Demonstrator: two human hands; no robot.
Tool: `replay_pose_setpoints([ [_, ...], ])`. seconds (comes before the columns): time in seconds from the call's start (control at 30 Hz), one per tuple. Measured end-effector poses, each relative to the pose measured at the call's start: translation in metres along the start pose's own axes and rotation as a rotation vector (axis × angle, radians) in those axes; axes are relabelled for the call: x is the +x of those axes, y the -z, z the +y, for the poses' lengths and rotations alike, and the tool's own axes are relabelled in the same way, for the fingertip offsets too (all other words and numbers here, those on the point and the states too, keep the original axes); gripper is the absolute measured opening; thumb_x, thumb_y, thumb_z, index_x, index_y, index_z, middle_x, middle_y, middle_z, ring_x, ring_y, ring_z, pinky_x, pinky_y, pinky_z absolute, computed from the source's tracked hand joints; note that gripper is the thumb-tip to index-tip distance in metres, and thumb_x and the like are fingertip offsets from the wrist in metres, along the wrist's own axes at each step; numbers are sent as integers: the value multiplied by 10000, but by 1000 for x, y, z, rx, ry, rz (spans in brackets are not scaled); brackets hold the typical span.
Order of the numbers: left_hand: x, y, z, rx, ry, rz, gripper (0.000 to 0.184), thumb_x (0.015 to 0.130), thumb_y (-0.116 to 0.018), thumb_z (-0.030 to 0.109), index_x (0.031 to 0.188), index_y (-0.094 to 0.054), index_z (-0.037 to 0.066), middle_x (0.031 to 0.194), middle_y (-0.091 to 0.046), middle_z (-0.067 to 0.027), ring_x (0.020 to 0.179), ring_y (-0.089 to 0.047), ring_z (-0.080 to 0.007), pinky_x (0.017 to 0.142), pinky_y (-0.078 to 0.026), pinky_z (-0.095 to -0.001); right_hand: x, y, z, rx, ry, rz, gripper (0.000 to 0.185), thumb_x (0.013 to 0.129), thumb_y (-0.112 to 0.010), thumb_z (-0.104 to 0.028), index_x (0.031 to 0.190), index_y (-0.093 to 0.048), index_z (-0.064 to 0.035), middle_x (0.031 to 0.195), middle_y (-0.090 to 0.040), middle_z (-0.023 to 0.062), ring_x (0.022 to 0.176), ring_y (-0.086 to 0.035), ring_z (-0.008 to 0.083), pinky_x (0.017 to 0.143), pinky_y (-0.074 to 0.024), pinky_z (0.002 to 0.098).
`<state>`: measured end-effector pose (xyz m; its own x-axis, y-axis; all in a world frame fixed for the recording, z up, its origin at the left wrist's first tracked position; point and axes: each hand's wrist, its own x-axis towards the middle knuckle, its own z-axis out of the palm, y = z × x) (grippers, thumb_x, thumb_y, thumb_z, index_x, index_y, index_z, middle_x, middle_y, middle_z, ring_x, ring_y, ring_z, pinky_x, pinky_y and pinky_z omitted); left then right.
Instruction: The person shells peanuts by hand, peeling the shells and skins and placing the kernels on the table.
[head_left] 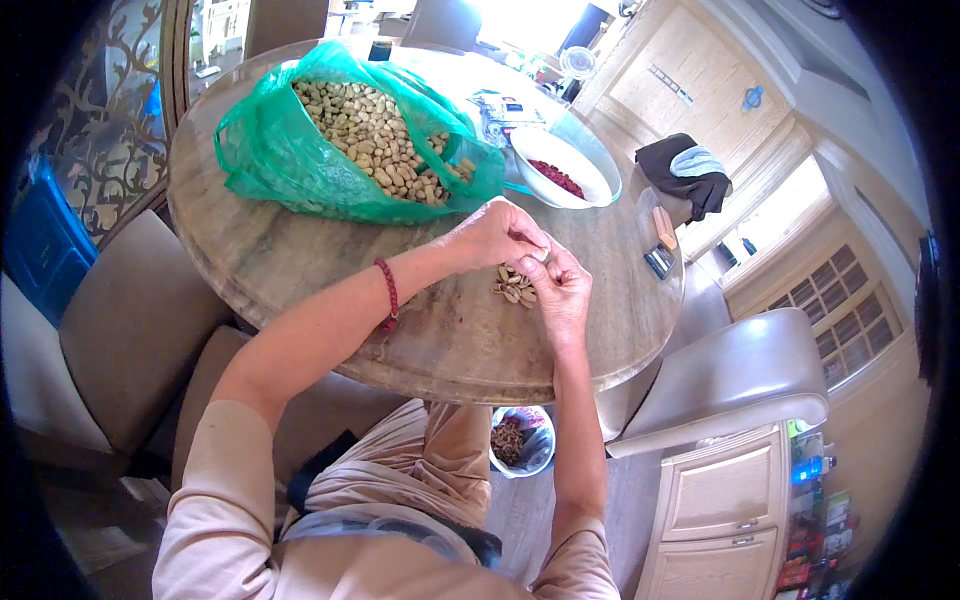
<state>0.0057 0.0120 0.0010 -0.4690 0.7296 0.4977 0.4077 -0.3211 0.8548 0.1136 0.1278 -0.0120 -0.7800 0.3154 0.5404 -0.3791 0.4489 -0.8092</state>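
Note:
My left hand, below a red bead bracelet, and my right hand meet over the table. Fingertips of both are pinched together on a small pale peanut, partly hidden by the fingers. Just under them lies a little pile of peanut shells on the tabletop. Beyond my left hand, a green plastic bag lies open, full of unshelled peanuts. A white bowl with red-skinned peanut kernels stands farther back.
The round table has a phone-like dark object near its right edge. On the floor below, a lined bin holds shells. Chairs stand around, one with dark cloth over it.

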Motion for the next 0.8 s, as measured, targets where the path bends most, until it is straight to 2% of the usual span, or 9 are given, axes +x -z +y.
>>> replay_pose_setpoints([
  [0.1,0,-2,0,56,-110,0,111,710,-656,11,818,-672,-11,770,-666,-54,664,-579,-61,607,-478,-214,-1,-2,-8,28,26,3,369,749,-696,-95,1088,-595,7,615,-398,-99,545,-313,6,480,-276,161],
  [0.2,-1,-4,2,123,-98,38,109,701,-653,5,807,-675,-6,760,-669,-58,660,-583,-66,609,-477,-214,-3,0,-12,-68,60,25,356,749,-696,-94,1074,-600,15,644,-431,-91,574,-341,10,521,-324,158],
  [0.33,-2,-6,2,159,-93,61,105,696,-650,2,798,-675,-6,746,-670,-58,657,-585,-67,609,-476,-214,-4,-2,-11,-24,37,25,344,757,-688,-95,1070,-601,20,662,-494,-82,594,-395,11,562,-369,158],
  [0.4,-2,-8,1,148,-105,101,85,707,-649,4,787,-675,-10,722,-664,-50,642,-584,-64,590,-473,-209,-5,-5,-14,52,92,39,328,768,-675,-94,1066,-601,23,731,-579,-42,657,-480,26,633,-420,177],
  [0.5,-2,-9,6,36,-45,103,83,722,-644,-3,800,-670,-16,716,-654,-45,630,-581,-65,578,-477,-205,-4,0,-6,6,55,37,291,804,-639,-100,1060,-599,31,813,-624,9,729,-534,51,689,-444,204],
  [0.53,-4,-10,9,38,-46,102,83,722,-644,-3,800,-670,-16,716,-654,-45,630,-581,-65,578,-477,-205,-4,1,-4,7,57,38,291,804,-639,-100,1060,-599,31,813,-624,9,729,-534,51,689,-444,204],
  [0.6,-6,-11,14,-319,59,109,104,728,-642,-16,830,-659,-21,729,-644,-43,632,-584,-69,580,-484,-202,-3,3,0,59,53,202,229,837,-599,-102,1021,-614,34,824,-629,29,742,-540,62,690,-446,211],
  [0.73,-1,-7,1,-197,-36,45,159,703,-658,-30,862,-648,-22,756,-644,-51,647,-591,-73,593,-492,-202,-1,6,0,-33,134,200,184,855,-574,-107,959,-635,33,812,-631,30,732,-537,63,677,-443,207],
  [0.8,0,-8,-2,-20,-129,75,185,675,-678,-38,857,-651,-21,755,-646,-55,656,-596,-71,595,-491,-199,-1,4,-1,-39,193,192,188,848,-601,-161,909,-659,8,747,-589,-23,583,-439,17,507,-349,176],
])
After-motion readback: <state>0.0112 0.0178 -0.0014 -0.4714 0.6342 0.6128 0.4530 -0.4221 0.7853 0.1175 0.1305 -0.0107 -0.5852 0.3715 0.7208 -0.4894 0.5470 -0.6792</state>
